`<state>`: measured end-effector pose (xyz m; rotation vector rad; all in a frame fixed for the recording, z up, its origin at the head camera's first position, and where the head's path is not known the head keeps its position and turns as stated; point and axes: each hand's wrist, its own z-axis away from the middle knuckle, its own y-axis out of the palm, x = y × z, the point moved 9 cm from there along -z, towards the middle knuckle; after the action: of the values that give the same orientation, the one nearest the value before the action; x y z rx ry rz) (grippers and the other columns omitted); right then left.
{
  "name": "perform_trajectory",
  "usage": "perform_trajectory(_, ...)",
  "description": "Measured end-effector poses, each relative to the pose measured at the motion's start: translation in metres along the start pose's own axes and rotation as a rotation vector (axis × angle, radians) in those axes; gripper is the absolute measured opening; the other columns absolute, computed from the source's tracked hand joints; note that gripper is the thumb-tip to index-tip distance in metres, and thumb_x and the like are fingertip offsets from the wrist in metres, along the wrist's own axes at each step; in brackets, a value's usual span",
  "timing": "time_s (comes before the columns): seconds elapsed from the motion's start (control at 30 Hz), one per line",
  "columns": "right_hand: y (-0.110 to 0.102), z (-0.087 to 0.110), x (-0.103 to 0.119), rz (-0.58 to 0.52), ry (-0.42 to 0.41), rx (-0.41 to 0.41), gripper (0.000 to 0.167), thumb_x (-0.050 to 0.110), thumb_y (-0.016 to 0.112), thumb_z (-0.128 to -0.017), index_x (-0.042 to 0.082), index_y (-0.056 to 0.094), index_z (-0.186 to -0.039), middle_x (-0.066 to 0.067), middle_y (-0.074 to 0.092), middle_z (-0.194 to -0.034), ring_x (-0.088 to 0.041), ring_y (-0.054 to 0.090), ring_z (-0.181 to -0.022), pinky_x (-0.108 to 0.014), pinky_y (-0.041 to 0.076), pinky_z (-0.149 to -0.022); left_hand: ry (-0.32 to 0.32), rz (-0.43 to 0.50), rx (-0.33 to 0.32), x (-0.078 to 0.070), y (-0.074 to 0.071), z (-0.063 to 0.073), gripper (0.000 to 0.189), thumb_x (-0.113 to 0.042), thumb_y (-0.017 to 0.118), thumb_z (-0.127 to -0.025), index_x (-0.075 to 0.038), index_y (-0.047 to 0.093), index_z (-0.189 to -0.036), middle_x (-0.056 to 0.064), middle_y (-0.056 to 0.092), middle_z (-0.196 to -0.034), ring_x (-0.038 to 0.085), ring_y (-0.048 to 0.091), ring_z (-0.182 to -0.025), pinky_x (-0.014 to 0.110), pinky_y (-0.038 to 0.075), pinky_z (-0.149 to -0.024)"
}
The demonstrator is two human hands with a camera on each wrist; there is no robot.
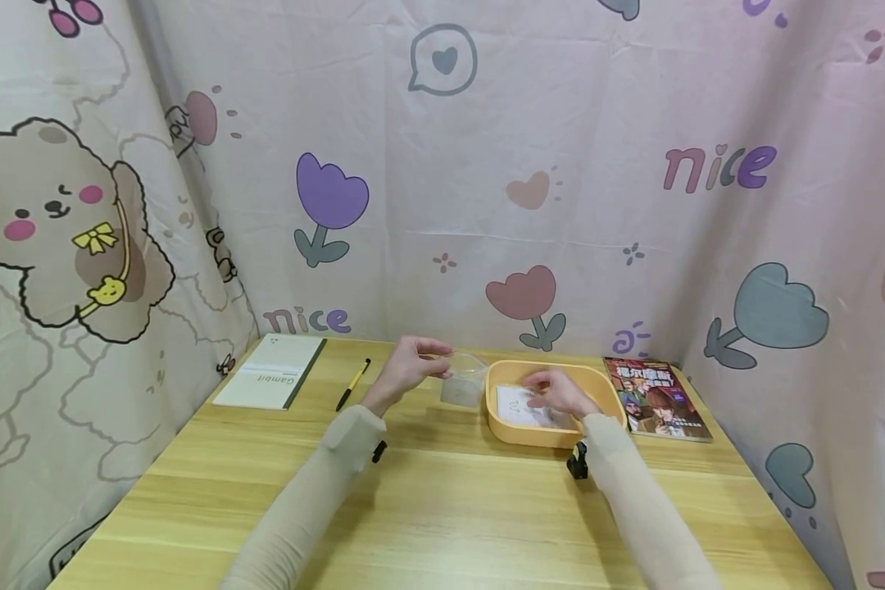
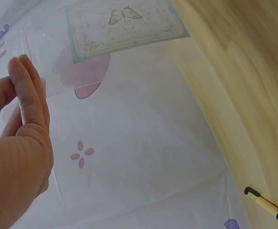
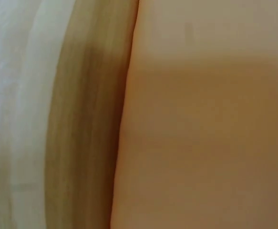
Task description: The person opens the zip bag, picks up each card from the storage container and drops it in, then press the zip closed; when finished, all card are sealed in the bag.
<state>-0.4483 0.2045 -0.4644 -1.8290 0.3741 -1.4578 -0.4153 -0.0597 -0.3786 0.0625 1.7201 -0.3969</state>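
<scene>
My left hand [image 1: 410, 370] pinches the top edge of a clear plastic bag [image 1: 463, 388], which hangs over the table just left of the yellow basket [image 1: 534, 438]. In the left wrist view, a pale card with a butterfly print [image 2: 127, 26] shows in the bag, and the left hand [image 2: 22, 129] has its fingers together at the bag's edge. Over the inside of the basket reaches my right hand [image 1: 563, 395], thumb and fingers apart, above a white printed packet [image 1: 516, 407]. The right wrist view shows only the basket's wall [image 3: 200, 143], without the hand.
A pale notebook [image 1: 271, 373] lies at the table's far left, with a yellow and black pen [image 1: 353, 385] beside it. Right of the basket lies a colourful magazine [image 1: 660, 399]. A printed curtain [image 1: 442, 205] hangs behind the table [image 1: 457, 516].
</scene>
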Motion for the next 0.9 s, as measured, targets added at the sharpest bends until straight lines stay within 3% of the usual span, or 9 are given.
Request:
perform_trajectory(0.13, 0.004, -0.004, -0.008, 0.030, 0.015, 0.030, 0.043, -0.002, 0.077, -0.076, -0.002, 0.068, -0.118, -0.019, 0.065, -0.121, -0.023, 0.057, -0.095, -0.029, 0.051, -0.084, 0.003, 0.000, 0.005, 0.000, 0.000, 0.000, 0.026, -0.003, 0.070, -0.088, 0.003, 0.069, -0.114, 0.020, 0.069, -0.117, 0.018, 0.072, -0.077, 0.042, 0.062, -0.083)
perform_trajectory(0.23, 0.006, -0.005, -0.010, 0.042, 0.031, 0.043, 0.044, -0.001, 0.079, -0.076, -0.001, 0.068, -0.119, -0.018, 0.064, -0.124, -0.022, 0.057, -0.097, -0.034, 0.051, -0.088, 0.004, 0.000, 0.006, -0.001, 0.000, 0.001, 0.026, -0.003, 0.070, -0.088, 0.003, 0.069, -0.113, 0.020, 0.069, -0.116, 0.017, 0.072, -0.077, 0.041, 0.062, -0.082)
perform_trajectory(0.37, 0.008, -0.004, -0.009, 0.072, 0.045, 0.045, 0.045, 0.001, 0.079, -0.076, -0.001, 0.067, -0.120, -0.018, 0.063, -0.126, -0.027, 0.057, -0.104, -0.045, 0.050, -0.097, 0.003, 0.007, 0.006, 0.000, 0.000, 0.000, 0.026, -0.003, 0.071, -0.088, 0.002, 0.069, -0.113, 0.019, 0.069, -0.115, 0.016, 0.072, -0.076, 0.050, 0.059, -0.088)
perform_trajectory(0.63, 0.011, -0.002, -0.014, 0.038, 0.116, 0.045, 0.049, -0.002, 0.080, -0.075, 0.002, 0.066, -0.122, -0.016, 0.063, -0.122, -0.028, 0.056, -0.105, -0.046, 0.048, -0.099, -0.013, 0.013, 0.004, 0.003, 0.000, 0.000, 0.027, -0.002, 0.071, -0.088, 0.003, 0.069, -0.114, 0.021, 0.069, -0.116, 0.018, 0.072, -0.077, 0.045, 0.061, -0.085)
perform_trajectory(0.73, 0.008, 0.000, -0.015, 0.017, 0.137, 0.015, 0.050, -0.004, 0.079, -0.074, 0.003, 0.066, -0.122, -0.015, 0.063, -0.117, -0.027, 0.056, -0.103, -0.043, 0.050, -0.094, -0.004, 0.014, 0.013, 0.001, 0.002, 0.000, 0.027, -0.002, 0.070, -0.088, 0.004, 0.068, -0.114, 0.021, 0.069, -0.115, 0.017, 0.072, -0.077, 0.038, 0.063, -0.081)
perform_trajectory(0.9, 0.000, 0.002, -0.015, -0.054, 0.133, -0.038, 0.042, -0.008, 0.073, -0.079, 0.001, 0.065, -0.119, -0.015, 0.064, -0.103, -0.023, 0.056, -0.090, -0.029, 0.052, -0.074, 0.000, 0.020, 0.005, 0.001, 0.002, 0.000, 0.026, -0.001, 0.070, -0.088, 0.004, 0.069, -0.113, 0.020, 0.069, -0.113, 0.017, 0.072, -0.076, 0.032, 0.063, -0.077)
